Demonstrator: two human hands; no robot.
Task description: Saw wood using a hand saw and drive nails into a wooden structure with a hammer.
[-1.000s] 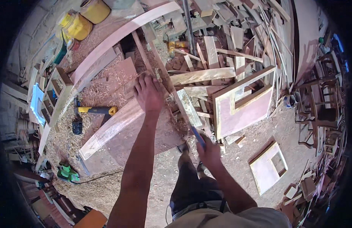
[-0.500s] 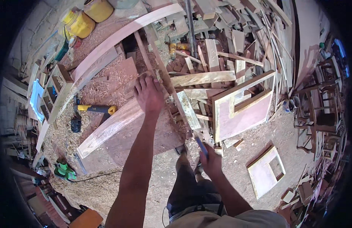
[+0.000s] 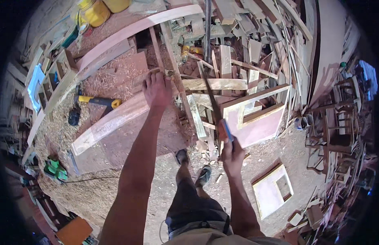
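My left hand (image 3: 157,90) grips a curved pale wooden piece (image 3: 103,124) at its upper end, fingers curled over it beside a long narrow board (image 3: 181,87). My right hand (image 3: 232,151) is closed round the blue handle of a long saw (image 3: 212,98), whose dark blade points up and left over the loose offcuts. Left of my left hand, a yellow-and-black handled tool (image 3: 99,101) and a black tool (image 3: 74,117) lie among shavings on the work surface.
Offcuts (image 3: 254,49) are heaped at the upper right. A framed panel (image 3: 259,130) leans among them; another (image 3: 267,192) lies on the floor. Chairs (image 3: 334,130) stand at the right, a green power tool (image 3: 54,169) at lower left, yellow containers (image 3: 93,12) at upper left.
My right hand has raised the saw from low beside the board, and its blade now angles up across the offcuts. My left hand stays on the wood; the view has shifted slightly.
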